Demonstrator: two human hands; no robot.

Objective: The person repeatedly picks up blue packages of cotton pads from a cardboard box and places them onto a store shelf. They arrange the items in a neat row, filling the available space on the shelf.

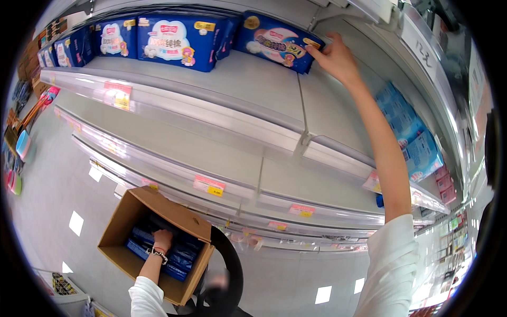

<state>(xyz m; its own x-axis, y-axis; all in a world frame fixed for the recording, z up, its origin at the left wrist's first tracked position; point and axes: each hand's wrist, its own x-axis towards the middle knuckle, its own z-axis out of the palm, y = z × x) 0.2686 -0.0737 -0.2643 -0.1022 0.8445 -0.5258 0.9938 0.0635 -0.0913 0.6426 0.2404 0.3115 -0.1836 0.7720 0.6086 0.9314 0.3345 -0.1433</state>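
Up on the top shelf (264,90), my right hand (338,57) grips the right end of a dark blue soft pack (274,42) between thumb and fingers. That pack stands on its long edge, tilted a little, to the right of a row of similar blue packs (177,39). Low on the left, my left hand (162,239) reaches down into an open cardboard box (119,227). It rests among several dark blue packs (182,256) lying inside. The fingers of that hand are hidden, so its grip does not show.
Light blue packs (422,156) and pink packs (445,185) sit on the right side of the shelving. Price tags (208,185) line the lower shelf edges. A black curved bar (231,264) stands beside the box. Colourful basins (22,145) are at the far left.
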